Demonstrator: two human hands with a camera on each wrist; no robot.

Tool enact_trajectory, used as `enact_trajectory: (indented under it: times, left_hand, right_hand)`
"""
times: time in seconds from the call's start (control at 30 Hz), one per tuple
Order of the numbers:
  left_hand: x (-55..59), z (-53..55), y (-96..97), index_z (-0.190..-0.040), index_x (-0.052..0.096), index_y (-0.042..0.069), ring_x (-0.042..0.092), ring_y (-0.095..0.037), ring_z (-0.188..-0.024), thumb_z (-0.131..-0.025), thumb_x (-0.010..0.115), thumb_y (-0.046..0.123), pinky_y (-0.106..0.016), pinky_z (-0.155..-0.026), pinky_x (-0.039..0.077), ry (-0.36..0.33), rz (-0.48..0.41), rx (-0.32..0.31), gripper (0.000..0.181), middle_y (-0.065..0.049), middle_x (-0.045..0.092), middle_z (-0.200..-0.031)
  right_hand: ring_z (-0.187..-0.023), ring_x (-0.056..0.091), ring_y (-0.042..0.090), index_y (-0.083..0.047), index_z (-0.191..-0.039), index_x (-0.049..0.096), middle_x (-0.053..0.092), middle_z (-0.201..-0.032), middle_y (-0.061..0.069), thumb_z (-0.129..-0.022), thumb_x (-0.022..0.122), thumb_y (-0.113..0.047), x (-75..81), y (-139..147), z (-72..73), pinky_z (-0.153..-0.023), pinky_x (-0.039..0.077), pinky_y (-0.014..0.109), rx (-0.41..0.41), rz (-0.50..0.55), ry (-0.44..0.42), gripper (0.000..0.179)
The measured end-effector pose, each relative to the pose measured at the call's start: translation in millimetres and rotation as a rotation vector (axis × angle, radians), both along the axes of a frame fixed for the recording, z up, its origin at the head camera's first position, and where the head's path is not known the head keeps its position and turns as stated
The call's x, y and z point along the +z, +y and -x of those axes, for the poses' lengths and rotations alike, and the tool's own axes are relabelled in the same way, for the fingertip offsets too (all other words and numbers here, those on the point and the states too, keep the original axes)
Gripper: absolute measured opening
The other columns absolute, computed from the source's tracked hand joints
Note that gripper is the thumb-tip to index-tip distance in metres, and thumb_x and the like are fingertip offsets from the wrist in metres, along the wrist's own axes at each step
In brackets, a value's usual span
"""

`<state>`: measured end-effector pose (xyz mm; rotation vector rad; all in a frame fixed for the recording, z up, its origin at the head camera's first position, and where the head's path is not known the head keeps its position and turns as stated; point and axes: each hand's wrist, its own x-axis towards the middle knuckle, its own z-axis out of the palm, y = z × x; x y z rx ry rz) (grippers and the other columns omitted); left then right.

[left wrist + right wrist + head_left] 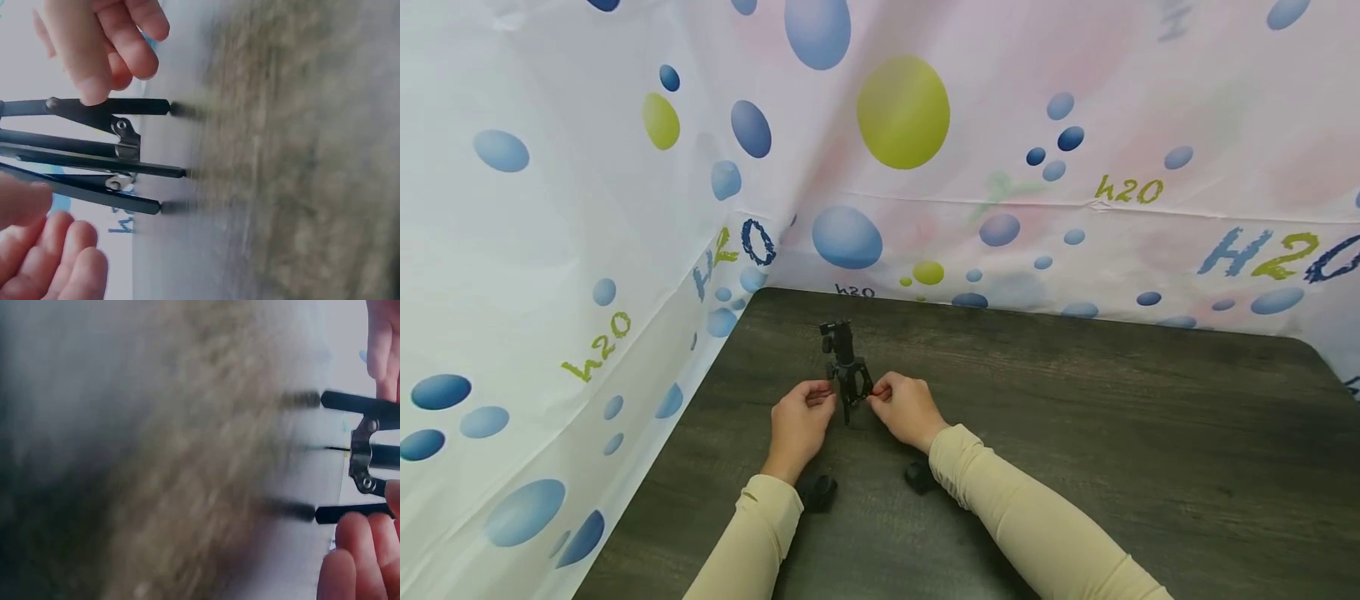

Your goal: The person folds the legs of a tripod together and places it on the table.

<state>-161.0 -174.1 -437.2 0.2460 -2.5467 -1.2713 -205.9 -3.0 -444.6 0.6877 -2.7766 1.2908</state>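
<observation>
A small black tripod (pixel 844 358) stands upright on the dark table, its legs spread a little. My left hand (pixel 801 425) is at its left side and pinches one leg between thumb and fingers, as the thumb (pixel 28 203) in the left wrist view shows. On the other side my right hand (pixel 910 410) grips another leg low down, thumb above and fingers (pixel 356 540) beneath in the right wrist view. Metal hinge braces (pixel 127 137) join the legs to the centre column. The tripod's head lies outside both wrist views.
The wood-grain table (pixel 1075 417) stretches far to the right. White sheeting (pixel 1000 100) with blue and green dots and lettering rises behind and on the left. A small black object (pixel 818 493) shows by the left wrist and another (pixel 919 477) by the right.
</observation>
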Motion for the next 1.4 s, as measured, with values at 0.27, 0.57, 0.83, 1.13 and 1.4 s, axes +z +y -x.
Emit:
enact_trajectory:
  times: [0.27, 0.57, 0.83, 1.13, 1.4]
  left_hand:
    - [-2.9, -10.3, 7.9, -0.107, 0.071, -0.004, 0.072, -0.025, -0.089, -0.090, 0.073, 0.009, -0.039, -0.076, 0.058, 0.000, -0.014, -0.094, 0.021, -0.013, 0.073, -0.098]
    - [-5.0, -5.7, 9.1, -0.099, 0.075, -0.002, 0.072, -0.025, -0.081, -0.091, 0.074, 0.010, -0.041, -0.071, 0.058, 0.068, 0.118, -0.022, 0.014, -0.011, 0.074, -0.089]
    - [-4.1, -4.4, 7.9, -0.099, 0.075, -0.001, 0.072, -0.025, -0.081, -0.092, 0.074, 0.011, -0.041, -0.070, 0.058, 0.054, 0.125, 0.000, 0.014, -0.012, 0.074, -0.089]
    - [-2.2, -4.9, 10.8, -0.099, 0.075, -0.001, 0.072, -0.025, -0.082, -0.092, 0.073, 0.011, -0.040, -0.070, 0.059, 0.046, 0.101, 0.003, 0.014, -0.012, 0.074, -0.090]
    - [-1.9, -4.5, 11.1, -0.098, 0.075, -0.001, 0.072, -0.025, -0.081, -0.092, 0.074, 0.011, -0.039, -0.069, 0.059, 0.049, 0.095, 0.007, 0.013, -0.012, 0.074, -0.089]
  right_hand:
    - [-0.086, 0.068, 0.019, -0.002, -0.108, 0.069, 0.070, -0.096, 0.006, -0.095, 0.069, -0.010, -0.2, 2.7, 3.2, -0.077, 0.056, 0.036, -0.008, 0.015, -0.024, 0.016]
    - [-0.077, 0.066, 0.016, -0.005, -0.098, 0.072, 0.070, -0.086, 0.002, -0.095, 0.068, -0.009, 0.4, 5.5, 2.2, -0.070, 0.055, 0.033, 0.011, -0.020, 0.046, 0.007]
    - [-0.074, 0.066, 0.015, -0.006, -0.097, 0.074, 0.072, -0.086, 0.002, -0.095, 0.069, -0.010, 1.4, 5.0, -1.1, -0.068, 0.055, 0.032, 0.016, -0.067, 0.082, 0.007]
    - [-0.074, 0.067, 0.017, -0.005, -0.097, 0.074, 0.073, -0.086, 0.003, -0.094, 0.070, -0.010, 1.7, 4.5, -1.6, -0.067, 0.055, 0.032, 0.008, -0.072, 0.098, 0.007]
    - [-0.071, 0.066, 0.015, -0.006, -0.094, 0.074, 0.072, -0.083, 0.001, -0.093, 0.071, -0.010, 2.3, 4.1, -1.1, -0.065, 0.054, 0.031, -0.003, -0.064, 0.110, 0.005]
